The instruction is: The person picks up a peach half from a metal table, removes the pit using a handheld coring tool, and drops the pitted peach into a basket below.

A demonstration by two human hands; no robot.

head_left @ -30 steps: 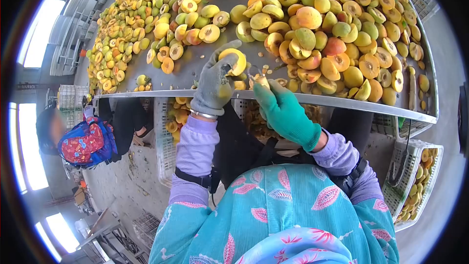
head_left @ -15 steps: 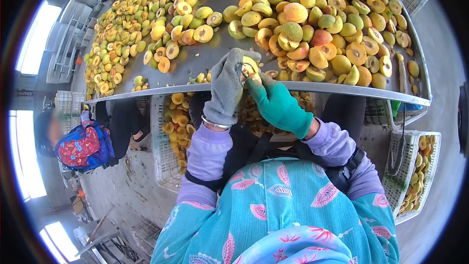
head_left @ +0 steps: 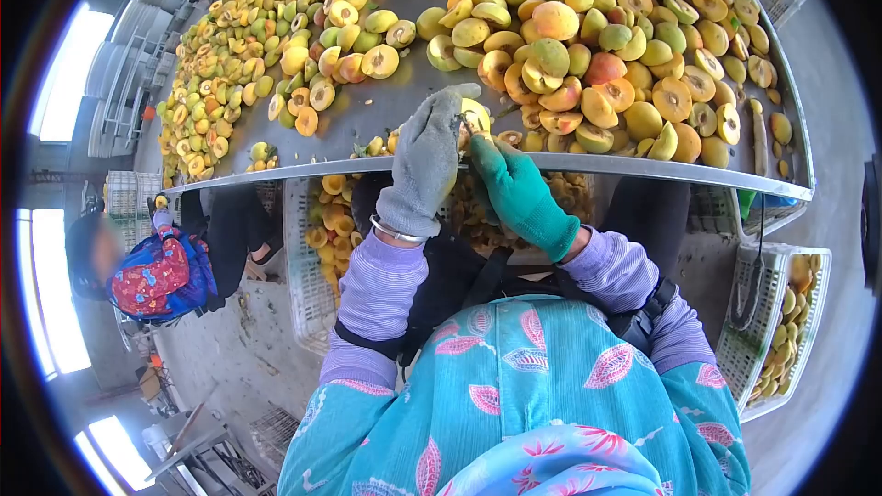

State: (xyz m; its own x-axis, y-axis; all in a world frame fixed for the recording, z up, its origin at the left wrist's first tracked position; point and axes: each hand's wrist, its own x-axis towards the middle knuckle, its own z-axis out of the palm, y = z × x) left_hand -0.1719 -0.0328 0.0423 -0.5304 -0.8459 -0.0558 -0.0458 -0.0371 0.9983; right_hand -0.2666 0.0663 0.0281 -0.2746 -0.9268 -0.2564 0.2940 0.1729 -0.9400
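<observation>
Barely shifted since half a second ago, left hand [head_left: 427,161] grips a peach half [head_left: 475,116] at the tabletop's [head_left: 367,119] six-o'clock edge; right hand [head_left: 516,188], fingers curled closed, meets it from five o'clock.

Left hand [head_left: 427,161], grey glove: shifted right since a second ago. Its fingers now fold over the peach half [head_left: 475,116], whose cut face, earlier open to view, shows only as a sliver.
Right hand [head_left: 520,191], green glove: risen from below the table edge [head_left: 643,168], fingertips [head_left: 480,145] now touching the fruit.
Gap between the hands: closed.
</observation>
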